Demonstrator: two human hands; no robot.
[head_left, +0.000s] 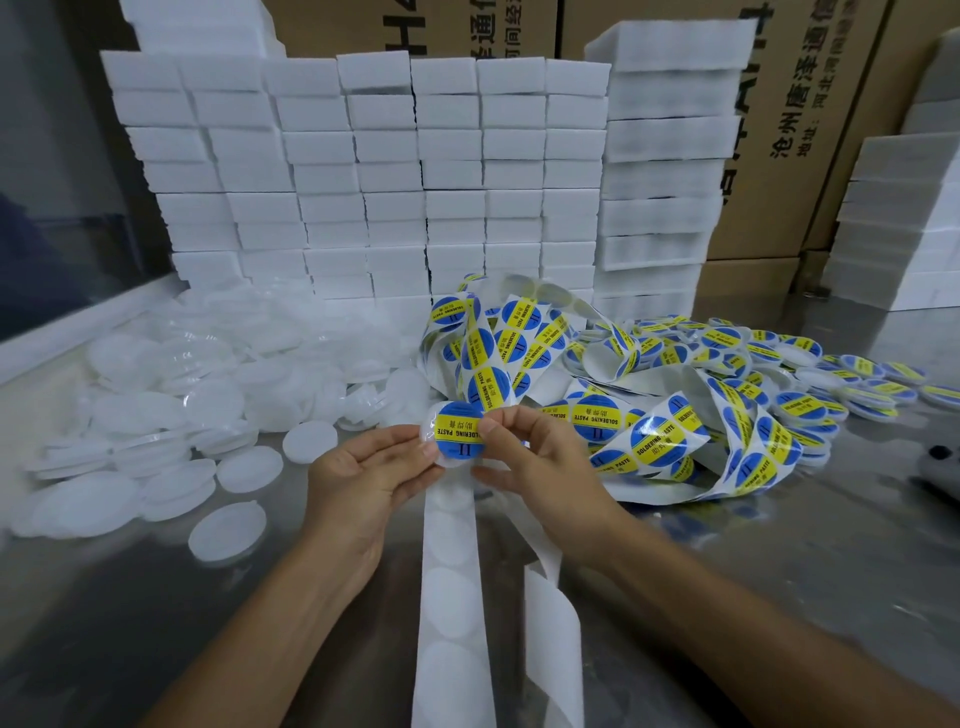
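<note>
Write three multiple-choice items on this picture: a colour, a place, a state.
1. Which colours has the glossy round sticker pinched by the left hand and the right hand?
A. red, white
B. blue, yellow
C. green, black

2. Where lies the heap of plain white round plastic lids?
A. left of the hands
B. right of the hands
C. in a red bucket

3. How is the long white paper backing strip below the hands?
A. full of stickers
B. stripped of stickers
C. wound tight

1 B: a yellow band crosses its blue disc.
2 A: the heap fills the left side.
3 B: only empty round outlines show.
</note>
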